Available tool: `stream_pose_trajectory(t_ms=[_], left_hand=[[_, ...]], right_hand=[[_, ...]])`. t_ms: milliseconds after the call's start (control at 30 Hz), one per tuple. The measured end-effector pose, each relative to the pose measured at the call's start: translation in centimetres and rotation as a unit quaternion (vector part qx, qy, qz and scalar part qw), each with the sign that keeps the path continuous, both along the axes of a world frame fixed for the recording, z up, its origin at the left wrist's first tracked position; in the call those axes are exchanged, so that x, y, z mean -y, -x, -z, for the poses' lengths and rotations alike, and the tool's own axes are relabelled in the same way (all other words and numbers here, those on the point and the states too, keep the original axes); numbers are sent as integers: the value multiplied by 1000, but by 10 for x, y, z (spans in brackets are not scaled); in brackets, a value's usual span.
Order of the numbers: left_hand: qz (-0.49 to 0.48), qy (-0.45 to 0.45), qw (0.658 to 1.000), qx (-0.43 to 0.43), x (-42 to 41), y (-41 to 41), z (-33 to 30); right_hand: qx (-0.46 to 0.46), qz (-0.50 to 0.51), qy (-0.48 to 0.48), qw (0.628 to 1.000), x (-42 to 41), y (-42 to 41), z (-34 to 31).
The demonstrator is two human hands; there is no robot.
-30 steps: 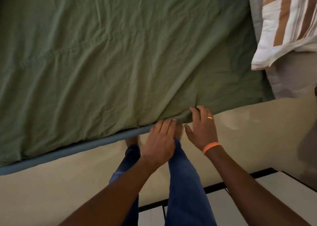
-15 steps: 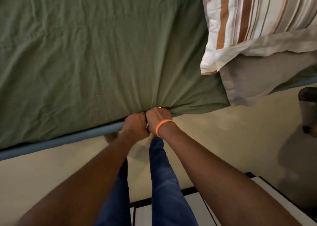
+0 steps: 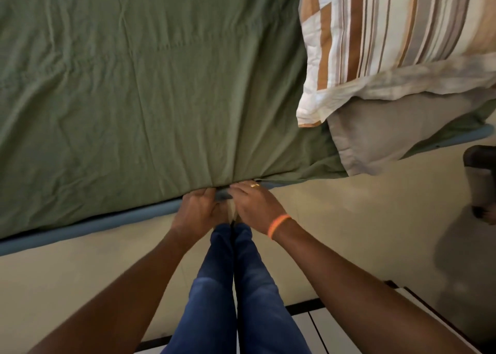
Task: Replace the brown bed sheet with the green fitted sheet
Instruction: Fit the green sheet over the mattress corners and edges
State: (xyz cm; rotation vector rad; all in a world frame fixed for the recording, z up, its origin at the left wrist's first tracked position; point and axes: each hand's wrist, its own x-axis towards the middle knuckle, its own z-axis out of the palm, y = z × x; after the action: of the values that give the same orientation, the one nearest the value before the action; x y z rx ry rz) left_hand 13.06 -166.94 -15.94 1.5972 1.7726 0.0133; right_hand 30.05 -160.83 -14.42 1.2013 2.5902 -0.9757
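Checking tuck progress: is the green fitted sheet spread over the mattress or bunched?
Spread. The green fitted sheet lies flat with light creases; left hand and right hand hold its near edge.

Fingertips of both hands [image 3: 230,206] hidden under green sheet [image 3: 161,98] edge.

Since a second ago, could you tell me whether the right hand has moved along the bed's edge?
Yes. The right hand shifted toward the striped pillow, staying at the green fitted sheet's edge.

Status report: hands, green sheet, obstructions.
Left hand, right hand both at bed edge, fingers tucking green sheet. Striped pillow on bed at right, apart from hands.
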Motion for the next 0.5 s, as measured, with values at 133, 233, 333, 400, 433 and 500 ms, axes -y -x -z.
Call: stream_pose_trajectory(t_ms=[133, 233, 333, 400, 433, 500], left_hand=[[2, -168, 985, -48, 18, -12, -26], [28, -221, 975, -9, 6, -37, -39], [79, -194, 978, 13, -20, -67, -28], [91, -118, 989, 2, -34, -86, -14], [99, -82, 992, -3, -41, -94, -8], [114, -31, 993, 9, -47, -108, -1]], right_hand=[[37, 107, -137, 984, 1, -49, -12], [120, 126, -141, 975, -14, -77, -12], [107, 116, -141, 977, -22, -87, -5], [108, 104, -159, 976, -25, -91, -2], [113, 110, -154, 975, -25, -92, 0], [125, 118, -116, 978, -26, -92, -1]])
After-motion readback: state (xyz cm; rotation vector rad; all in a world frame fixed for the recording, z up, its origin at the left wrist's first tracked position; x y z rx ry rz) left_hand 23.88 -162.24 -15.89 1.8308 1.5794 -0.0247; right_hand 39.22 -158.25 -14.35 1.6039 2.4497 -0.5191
